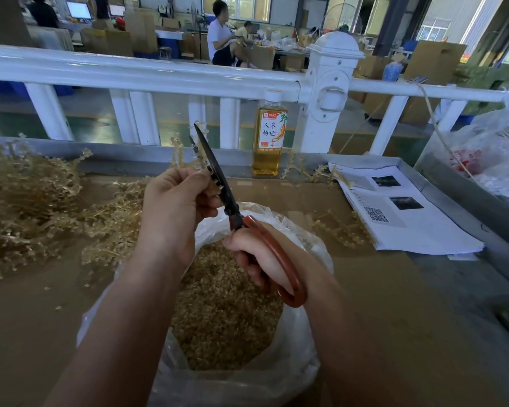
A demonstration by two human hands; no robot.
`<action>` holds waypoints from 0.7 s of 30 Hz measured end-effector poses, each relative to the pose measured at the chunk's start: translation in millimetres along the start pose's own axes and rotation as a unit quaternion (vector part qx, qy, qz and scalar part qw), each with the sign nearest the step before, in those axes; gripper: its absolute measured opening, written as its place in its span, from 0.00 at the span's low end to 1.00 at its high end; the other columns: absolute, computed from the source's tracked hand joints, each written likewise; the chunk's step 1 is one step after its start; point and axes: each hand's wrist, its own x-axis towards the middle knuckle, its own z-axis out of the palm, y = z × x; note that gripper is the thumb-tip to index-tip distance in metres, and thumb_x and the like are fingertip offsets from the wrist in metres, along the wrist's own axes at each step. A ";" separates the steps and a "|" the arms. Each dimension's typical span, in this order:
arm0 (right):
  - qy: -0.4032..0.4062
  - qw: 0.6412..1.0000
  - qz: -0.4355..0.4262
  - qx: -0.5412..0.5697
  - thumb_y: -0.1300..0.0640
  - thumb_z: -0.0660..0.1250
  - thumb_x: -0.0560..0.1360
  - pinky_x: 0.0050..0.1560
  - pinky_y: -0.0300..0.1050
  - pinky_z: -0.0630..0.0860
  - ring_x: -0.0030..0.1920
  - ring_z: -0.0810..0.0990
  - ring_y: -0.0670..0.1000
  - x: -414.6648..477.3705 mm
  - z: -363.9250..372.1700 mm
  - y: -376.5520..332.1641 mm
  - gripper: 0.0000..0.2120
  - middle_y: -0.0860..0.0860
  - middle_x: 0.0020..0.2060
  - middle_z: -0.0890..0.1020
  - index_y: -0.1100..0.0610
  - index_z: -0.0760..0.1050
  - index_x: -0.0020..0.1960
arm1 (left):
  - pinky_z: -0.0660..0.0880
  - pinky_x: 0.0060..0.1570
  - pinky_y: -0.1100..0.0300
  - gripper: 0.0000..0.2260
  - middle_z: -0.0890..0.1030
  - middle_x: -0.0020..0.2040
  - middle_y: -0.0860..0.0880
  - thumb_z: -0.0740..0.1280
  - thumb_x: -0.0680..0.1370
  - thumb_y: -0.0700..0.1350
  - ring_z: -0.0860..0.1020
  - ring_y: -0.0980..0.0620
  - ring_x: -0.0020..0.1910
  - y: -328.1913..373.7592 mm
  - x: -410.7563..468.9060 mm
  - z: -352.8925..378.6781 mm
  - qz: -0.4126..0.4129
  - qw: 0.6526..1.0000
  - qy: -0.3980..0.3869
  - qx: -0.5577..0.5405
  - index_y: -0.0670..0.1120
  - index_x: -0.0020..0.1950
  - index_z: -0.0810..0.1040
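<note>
Right hand (260, 259) fingers tight around the scissors (218, 177) handle, left hand (174, 207) fingers clenched on a tan sprig (200, 157).

I hold the sprig (200, 155) and scissors (235, 214) over the bag (276, 377) at six o'clock. The pile (27, 201) lies at nine, the bottle (269, 136) at twelve before the railing (159, 74), papers (403, 212) at two.

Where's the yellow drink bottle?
Head view, centre-right: the bottle stands at the table's far edge by the white railing, between the scissors and the printed papers.
</note>
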 end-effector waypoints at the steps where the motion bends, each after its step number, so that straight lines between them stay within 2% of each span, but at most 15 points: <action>1: 0.000 1.000 -0.003 -0.001 0.60 0.56 0.80 0.29 0.41 0.55 0.28 0.61 0.48 -0.2 0.3 0.0 0.13 0.52 0.29 0.64 0.52 0.63 0.37 | 0.69 0.23 0.67 0.11 0.75 0.22 0.53 0.60 0.78 0.35 0.72 0.57 0.21 0.4 -0.3 -0.3 -0.001 1.000 0.000 0.000 0.43 0.35 0.71; 12: -0.023 1.000 -0.005 0.013 0.57 0.54 0.81 0.29 0.40 0.54 0.28 0.59 0.46 -2.1 -0.3 1.6 0.13 0.50 0.30 0.63 0.53 0.63 0.37 | 0.69 0.24 0.67 0.10 0.75 0.23 0.53 0.60 0.78 0.35 0.72 0.57 0.21 0.0 0.1 -1.0 -0.011 1.000 0.000 -0.002 0.41 0.37 0.71; 16: -0.023 1.000 -0.003 0.002 0.56 0.55 0.80 0.27 0.39 0.55 0.21 0.61 0.41 0.9 -1.3 3.9 0.13 0.49 0.29 0.64 0.51 0.63 0.37 | 0.69 0.23 0.67 0.09 0.75 0.23 0.53 0.61 0.77 0.34 0.72 0.57 0.21 0.6 0.2 -1.4 -0.010 1.000 0.001 -0.004 0.41 0.36 0.72; 21: -0.027 1.000 0.005 0.006 0.54 0.55 0.80 0.21 0.34 0.57 0.15 0.62 0.41 5.8 -1.4 8.8 0.13 0.48 0.29 0.64 0.49 0.62 0.36 | 0.69 0.23 0.67 0.10 0.76 0.23 0.52 0.62 0.78 0.36 0.72 0.56 0.21 0.8 -1.0 -2.3 -0.003 1.000 0.007 -0.003 0.42 0.36 0.72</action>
